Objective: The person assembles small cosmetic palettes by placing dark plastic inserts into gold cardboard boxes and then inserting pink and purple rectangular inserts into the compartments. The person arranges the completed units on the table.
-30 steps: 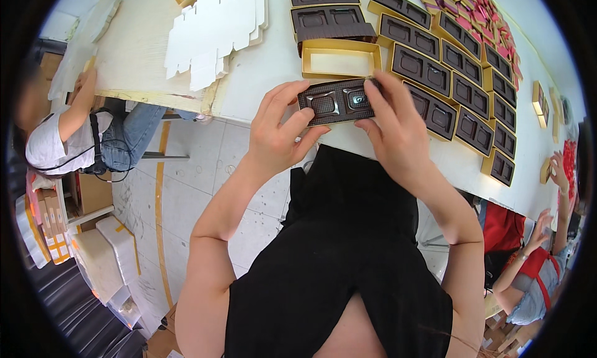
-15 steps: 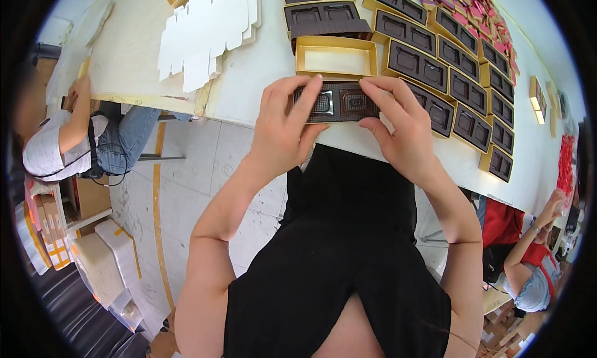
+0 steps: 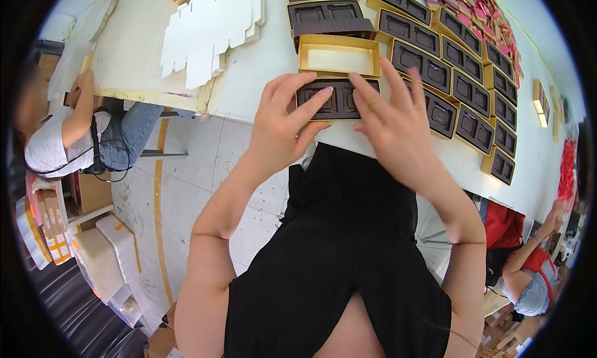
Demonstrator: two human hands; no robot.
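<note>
A dark brown plastic tray (image 3: 336, 111) with two square wells sits in a shallow gold box at the table's front edge, right in front of me. My left hand (image 3: 288, 114) grips its left end, with a finger pressed onto the tray and the thumb at the near edge. Over its right end is my right hand (image 3: 398, 118), slightly blurred, with fingers spread and the fingertips at the tray. Just beyond stands a gold box without a tray (image 3: 339, 54). A stack of brown trays (image 3: 333, 27) leans against its far side.
Rows of gold boxes with brown trays (image 3: 421, 65) stand to the right. Behind them lies a heap of pink and gold pieces (image 3: 476, 6). Flat white card blanks (image 3: 208, 31) are piled at left. One person (image 3: 74, 125) sits far left, another (image 3: 532, 268) far right.
My right hand has let go of the tray's right end and spread its fingers, moving slightly inward over it. The left hand stays on the left end.
</note>
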